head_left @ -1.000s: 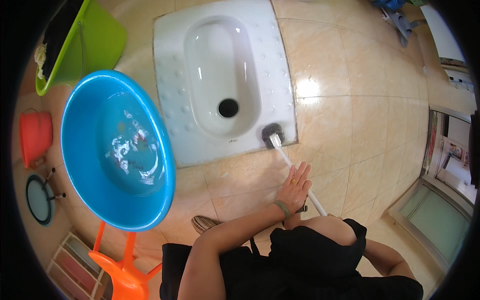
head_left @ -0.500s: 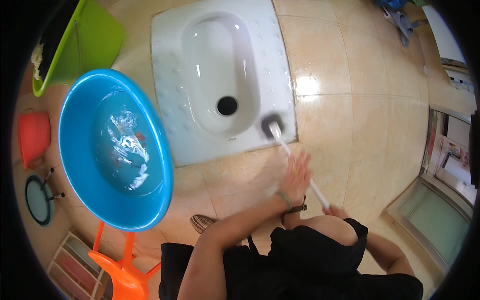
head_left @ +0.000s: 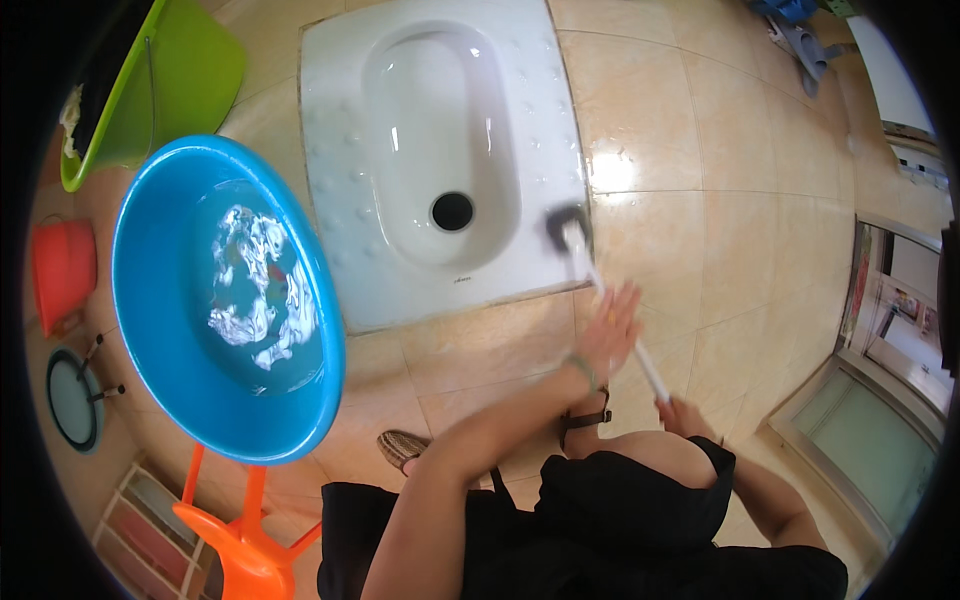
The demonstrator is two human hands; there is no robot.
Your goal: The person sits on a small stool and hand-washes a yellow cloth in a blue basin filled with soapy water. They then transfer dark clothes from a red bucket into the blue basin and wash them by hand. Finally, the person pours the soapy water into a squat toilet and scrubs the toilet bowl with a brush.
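A long-handled scrub brush (head_left: 651,372) with a white handle and a dark, motion-blurred head rests at the lower right corner of the white squat toilet (head_left: 410,290). My left hand (head_left: 609,328) is on the middle of the handle, its fingers partly stretched along it and slightly blurred. Closer to me, my right hand (head_left: 687,418) is closed around the handle's near end. The toilet's glossy bowl has a dark round drain hole (head_left: 452,211).
A blue basin (head_left: 325,330) of rippling water stands left, by an orange stool (head_left: 240,545). Beyond are a green tub (head_left: 205,85), a red bucket (head_left: 65,270) and a round folded basin (head_left: 74,400). Beige tiles (head_left: 650,240) surround the toilet; a slipper (head_left: 402,447) shows below.
The brush head has slid right and away from me, to the toilet's right edge. Both hands have shifted slightly right with the handle. Ripples in the basin look different.
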